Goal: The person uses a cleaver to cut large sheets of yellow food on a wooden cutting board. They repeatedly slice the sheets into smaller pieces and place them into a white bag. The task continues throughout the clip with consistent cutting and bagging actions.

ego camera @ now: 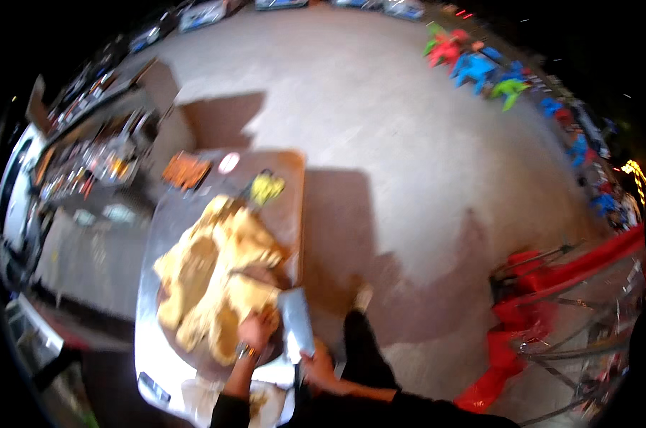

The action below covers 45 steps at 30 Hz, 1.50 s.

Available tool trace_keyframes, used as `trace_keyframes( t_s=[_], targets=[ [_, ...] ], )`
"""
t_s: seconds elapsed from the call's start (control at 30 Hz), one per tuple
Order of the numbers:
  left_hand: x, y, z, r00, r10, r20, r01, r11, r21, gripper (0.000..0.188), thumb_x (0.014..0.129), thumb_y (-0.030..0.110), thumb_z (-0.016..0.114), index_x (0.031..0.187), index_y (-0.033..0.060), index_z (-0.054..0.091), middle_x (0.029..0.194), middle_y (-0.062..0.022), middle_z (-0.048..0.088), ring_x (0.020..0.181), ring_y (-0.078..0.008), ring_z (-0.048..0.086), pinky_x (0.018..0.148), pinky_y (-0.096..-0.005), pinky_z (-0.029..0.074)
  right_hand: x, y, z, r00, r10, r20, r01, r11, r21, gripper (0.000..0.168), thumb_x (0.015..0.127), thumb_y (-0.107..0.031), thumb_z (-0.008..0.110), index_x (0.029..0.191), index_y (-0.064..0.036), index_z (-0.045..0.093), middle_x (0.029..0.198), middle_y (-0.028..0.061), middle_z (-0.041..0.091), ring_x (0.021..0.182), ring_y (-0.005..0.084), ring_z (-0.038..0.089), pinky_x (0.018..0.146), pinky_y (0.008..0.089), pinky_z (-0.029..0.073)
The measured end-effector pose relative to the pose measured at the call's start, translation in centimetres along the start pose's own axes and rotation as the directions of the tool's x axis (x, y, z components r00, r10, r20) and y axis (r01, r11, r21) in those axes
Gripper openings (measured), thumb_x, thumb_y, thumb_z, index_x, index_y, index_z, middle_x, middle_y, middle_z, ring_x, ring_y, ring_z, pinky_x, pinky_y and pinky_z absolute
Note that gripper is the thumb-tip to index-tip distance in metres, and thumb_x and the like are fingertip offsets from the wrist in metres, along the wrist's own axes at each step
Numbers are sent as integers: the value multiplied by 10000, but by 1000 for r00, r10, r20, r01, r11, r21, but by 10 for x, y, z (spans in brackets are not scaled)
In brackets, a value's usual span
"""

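Observation:
Large pale yellow slabs, blurred and of a kind I cannot tell, lie in a heap (pixel 221 241) over a round brown board on a metal table (pixel 149 326). My left hand (pixel 257 331), with a watch or bracelet at its wrist, rests on the heap's near right edge; its fingertips are blurred against it. My right hand (pixel 318 369) grips a cleaver (pixel 296 320) with a broad blade. The blade points away from me, just right of the heap and the left hand, over the table's right edge.
At the table's far end are an orange-brown item (pixel 186 170), a round white disc (pixel 229 163) and a yellow bundle (pixel 267 187). A cart with bottles (pixel 82 176) stands left. Red fabric on a metal frame (pixel 507 342) is at right. Colourful stools (pixel 473 67) stand farther off.

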State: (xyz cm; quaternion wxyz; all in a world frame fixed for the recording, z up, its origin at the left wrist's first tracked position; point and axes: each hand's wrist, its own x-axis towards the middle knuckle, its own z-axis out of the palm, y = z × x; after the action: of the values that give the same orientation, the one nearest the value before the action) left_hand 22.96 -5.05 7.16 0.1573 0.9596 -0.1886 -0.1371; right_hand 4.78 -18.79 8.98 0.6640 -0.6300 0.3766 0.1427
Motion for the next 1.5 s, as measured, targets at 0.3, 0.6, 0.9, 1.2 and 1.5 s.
trace_keyframes(
  t_s=[0.3, 0.6, 0.9, 1.2, 1.5],
  targets=[
    [-9, 8, 5, 962, 11, -272, -71, 975, -212, 177, 906, 235, 744, 1036, 126, 791, 921, -71, 682, 786, -322, 705, 687, -427, 562, 9, 11, -4, 998, -14, 68, 1, 983, 184, 319, 1068, -322, 646, 928, -102, 461, 626, -1, 453, 446, 117, 472, 395, 306, 423],
    [-13, 20, 4, 949, -77, -305, -4, 967, -255, 154, 910, 218, 732, 1013, 121, 792, 927, -81, 686, 782, -337, 702, 683, -439, 556, 6, 19, -14, 992, -2, 128, -24, 978, 206, 303, 1074, -309, 641, 922, -122, 457, 593, -27, 426, 421, 101, 448, 382, 298, 412],
    [-19, 7, 29, 908, -139, -396, -48, 904, -426, 143, 919, 140, 727, 1041, 82, 774, 915, -123, 658, 791, -324, 681, 691, -421, 530, -2, 3, -43, 956, 42, 292, -110, 970, 219, 266, 1082, -270, 616, 963, -68, 491, 615, -4, 466, 433, 96, 460, 399, 292, 421],
    [-30, 12, 45, 851, -181, -494, -70, 892, -446, 96, 938, 54, 691, 1031, 48, 715, 952, -148, 662, 836, -349, 670, 727, -418, 527, -8, -13, -57, 958, 71, 276, -57, 997, -60, 250, 1097, -272, 581, 1007, -48, 516, 620, 8, 491, 457, 105, 499, 429, 286, 444],
    [-26, 15, 40, 842, -258, -475, -11, 871, -492, 89, 964, 53, 674, 1047, 37, 701, 961, -154, 658, 836, -351, 669, 735, -417, 529, -2, -5, -76, 920, 90, 382, -84, 996, -32, 290, 1099, -293, 575, 1113, -4, 561, 608, 21, 521, 465, 111, 531, 434, 290, 437]
  ],
)
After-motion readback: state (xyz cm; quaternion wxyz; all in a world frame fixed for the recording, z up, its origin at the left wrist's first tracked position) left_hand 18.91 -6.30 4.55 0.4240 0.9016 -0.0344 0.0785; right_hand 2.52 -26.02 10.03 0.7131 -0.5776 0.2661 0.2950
